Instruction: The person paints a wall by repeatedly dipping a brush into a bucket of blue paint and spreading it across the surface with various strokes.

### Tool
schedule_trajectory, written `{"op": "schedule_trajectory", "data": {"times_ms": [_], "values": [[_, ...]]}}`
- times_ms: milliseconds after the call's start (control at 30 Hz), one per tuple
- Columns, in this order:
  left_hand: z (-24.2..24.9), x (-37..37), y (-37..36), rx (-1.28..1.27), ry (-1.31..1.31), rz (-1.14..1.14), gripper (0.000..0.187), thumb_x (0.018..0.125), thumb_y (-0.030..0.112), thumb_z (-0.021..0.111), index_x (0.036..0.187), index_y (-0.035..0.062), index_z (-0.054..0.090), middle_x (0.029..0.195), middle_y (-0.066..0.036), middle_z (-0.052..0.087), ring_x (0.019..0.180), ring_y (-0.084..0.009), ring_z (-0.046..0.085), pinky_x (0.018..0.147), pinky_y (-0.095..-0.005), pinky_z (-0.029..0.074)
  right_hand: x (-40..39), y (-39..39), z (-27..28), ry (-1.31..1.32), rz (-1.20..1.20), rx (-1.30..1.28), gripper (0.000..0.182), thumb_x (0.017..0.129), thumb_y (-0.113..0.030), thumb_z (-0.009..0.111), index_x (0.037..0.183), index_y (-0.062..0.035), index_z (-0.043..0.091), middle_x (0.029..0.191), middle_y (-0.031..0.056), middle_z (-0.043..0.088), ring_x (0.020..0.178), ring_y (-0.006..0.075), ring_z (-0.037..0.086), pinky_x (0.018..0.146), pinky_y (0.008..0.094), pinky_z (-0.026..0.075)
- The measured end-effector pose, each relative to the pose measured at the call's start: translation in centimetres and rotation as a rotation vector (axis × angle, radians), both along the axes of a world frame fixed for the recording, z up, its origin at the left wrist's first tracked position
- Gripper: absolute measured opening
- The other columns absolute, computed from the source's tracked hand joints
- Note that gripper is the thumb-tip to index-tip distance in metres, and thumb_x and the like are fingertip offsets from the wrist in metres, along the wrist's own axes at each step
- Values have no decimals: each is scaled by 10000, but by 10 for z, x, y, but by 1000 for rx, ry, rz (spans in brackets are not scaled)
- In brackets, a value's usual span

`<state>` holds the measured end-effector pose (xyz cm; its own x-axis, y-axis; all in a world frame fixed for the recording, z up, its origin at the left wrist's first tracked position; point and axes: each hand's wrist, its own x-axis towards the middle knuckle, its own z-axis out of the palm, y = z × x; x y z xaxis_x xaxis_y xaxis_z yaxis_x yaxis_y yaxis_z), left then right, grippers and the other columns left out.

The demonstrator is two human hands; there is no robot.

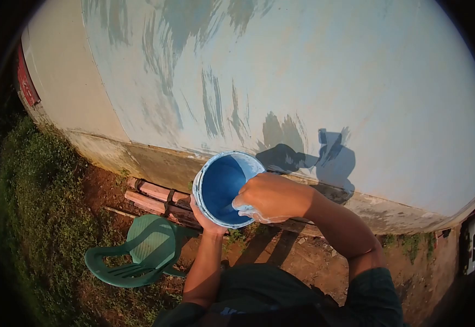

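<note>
A round bucket (pixel 222 182) with blue paint inside and a pale, paint-smeared rim is held up in front of the wall. My left hand (pixel 207 219) supports it from below at its lower left side. Over the right part of the rim reaches my right hand (pixel 267 199), its fingers closed and smeared with pale paint, pointing into the bucket. What those fingers hold is hidden. Behind the bucket, the pale blue wall (pixel 303 71) shows darker, streaky patches and the shadow of my arm and head.
A green plastic chair (pixel 144 245) stands at the lower left, beside reddish beams (pixel 153 196) lying along the wall base. Grass and weeds (pixel 41 180) cover the left side. Part of a white vehicle (pixel 474 245) shows at the far right.
</note>
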<state>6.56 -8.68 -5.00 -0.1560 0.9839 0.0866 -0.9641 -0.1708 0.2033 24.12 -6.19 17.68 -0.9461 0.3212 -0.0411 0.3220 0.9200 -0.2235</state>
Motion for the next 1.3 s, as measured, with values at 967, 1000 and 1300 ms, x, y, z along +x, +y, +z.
{"op": "schedule_trajectory", "data": {"times_ms": [967, 1000, 1300], "values": [[-1, -8, 2, -28, 119, 36, 677, 1064, 622, 381, 1520, 135, 496, 1529, -111, 536, 1380, -325, 531, 1156, -498, 446, -30, 26, -35, 132, -112, 260, 178, 823, -126, 699, 795, 47, 732, 664, 245, 668, 628, 415, 698, 589, 489, 562], [-3, -8, 3, -28, 116, 37, 677, 1064, 622, 381, 1520, 135, 496, 1529, -111, 536, 1380, -325, 531, 1156, -498, 446, -30, 23, -34, 135, -161, 201, 206, 820, -138, 699, 758, 57, 717, 658, 256, 657, 633, 436, 689, 599, 497, 563], [-7, -2, -3, -6, 121, -79, 662, 1068, 584, 367, 1517, 119, 507, 1526, -128, 546, 1372, -343, 546, 1161, -512, 448, -28, 16, -58, 368, -520, -102, 310, 830, -142, 696, 636, 87, 616, 615, 296, 597, 596, 457, 642, 585, 491, 522]]}}
